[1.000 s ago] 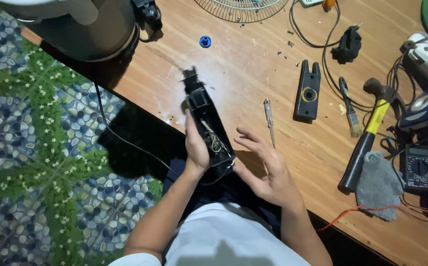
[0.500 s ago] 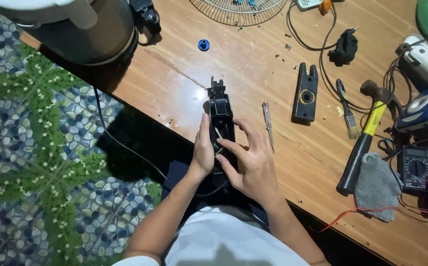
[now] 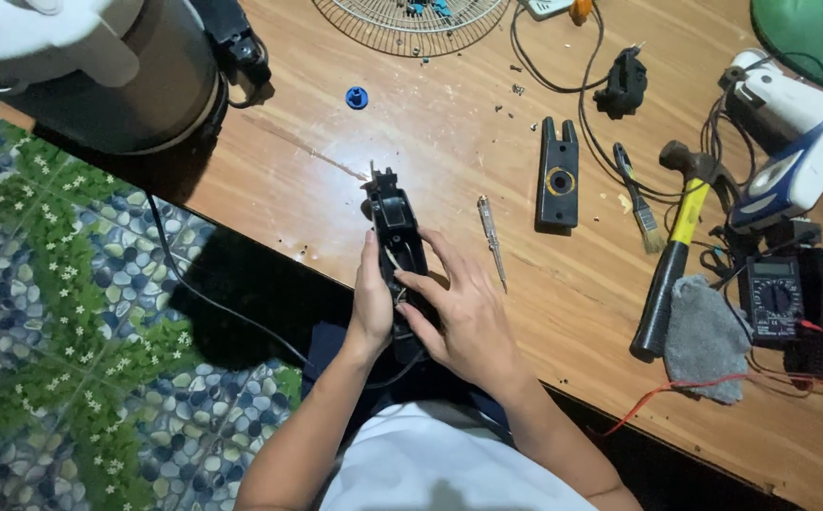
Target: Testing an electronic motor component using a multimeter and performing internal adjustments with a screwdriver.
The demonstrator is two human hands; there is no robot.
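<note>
At the centre of the frame, your left hand (image 3: 371, 301) wraps the long black plastic housing (image 3: 398, 237), whose far end lies on the wooden worktop (image 3: 449, 123). Your right hand (image 3: 463, 317) spreads over its near end, fingertips touching it. A slim screwdriver (image 3: 493, 241) lies just right.

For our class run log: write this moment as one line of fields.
left hand: grips black housing | right hand: fingers on housing | nearby: screwdriver, hammer

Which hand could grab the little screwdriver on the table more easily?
Probably the right hand. The screwdriver lies just beyond it on the table, while the left hand grips the far side of the black part.
</note>
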